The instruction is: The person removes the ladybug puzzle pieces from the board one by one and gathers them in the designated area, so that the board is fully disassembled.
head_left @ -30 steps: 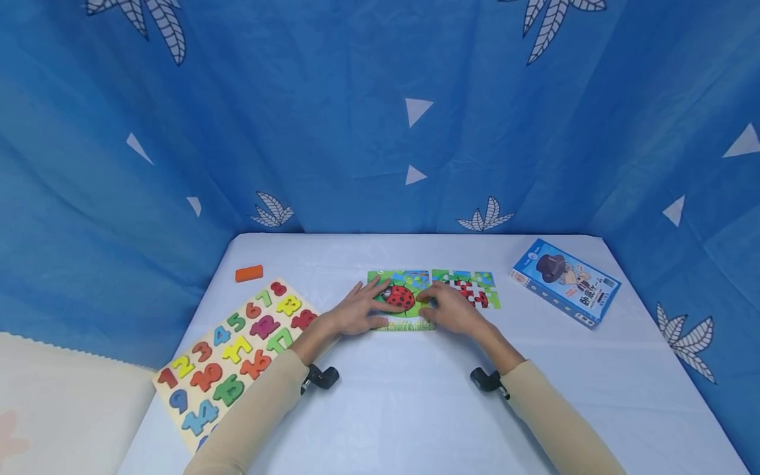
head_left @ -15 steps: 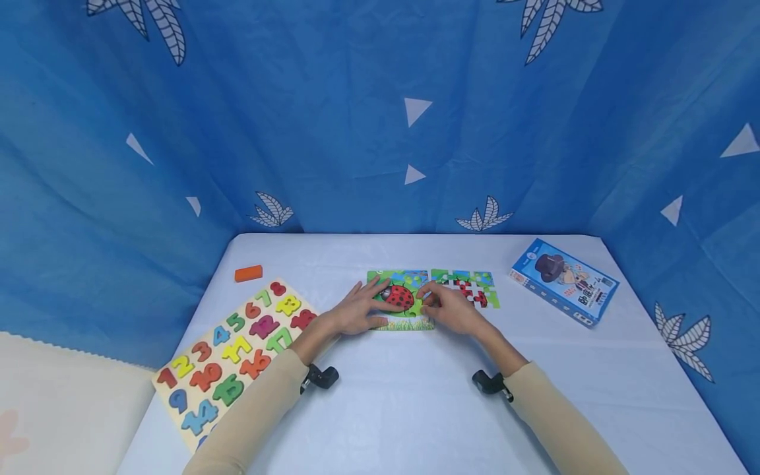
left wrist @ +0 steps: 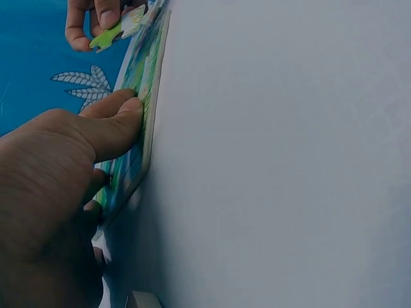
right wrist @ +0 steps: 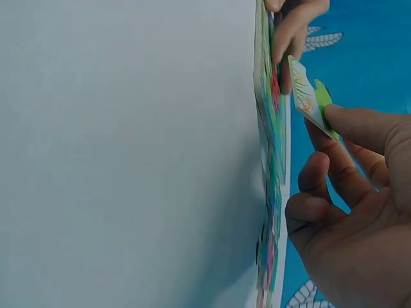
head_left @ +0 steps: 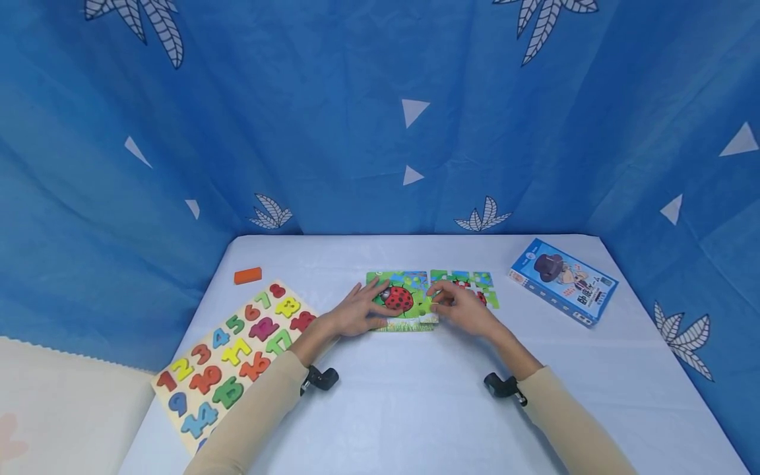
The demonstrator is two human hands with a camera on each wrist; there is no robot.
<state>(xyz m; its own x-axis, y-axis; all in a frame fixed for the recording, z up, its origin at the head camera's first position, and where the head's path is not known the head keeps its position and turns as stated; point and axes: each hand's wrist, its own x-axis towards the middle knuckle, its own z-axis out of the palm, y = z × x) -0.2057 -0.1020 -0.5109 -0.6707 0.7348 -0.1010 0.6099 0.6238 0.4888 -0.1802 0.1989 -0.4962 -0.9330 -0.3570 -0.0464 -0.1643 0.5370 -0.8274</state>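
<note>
A ladybird jigsaw board (head_left: pixel 410 279) lies flat on the table, the left hand (head_left: pixel 354 312) resting on its left side with fingers spread. Over the board's lower right corner, the right hand (head_left: pixel 466 313) pinches a jigsaw piece (right wrist: pixel 304 90) between thumb and fingers. Green with a pale printed edge, this piece is tilted and raised off the board in both wrist views. Just right of the board is a second ladybird picture of jigsaw pieces (head_left: pixel 483 277) with white gaps between some of them; the right hand partly hides it.
A wooden number board (head_left: pixel 237 315) with coloured numerals lies at the left, partly under the left forearm. Behind it is an orange block (head_left: pixel 247 275). At the back right lies a blue box (head_left: pixel 564 280). Blue curtains (head_left: pixel 356 132) surround the white table (head_left: pixel 415 409).
The right hand has lifted the jigsaw piece from the lower right of the ladybird board and moved slightly right. The left hand has stayed in place.
</note>
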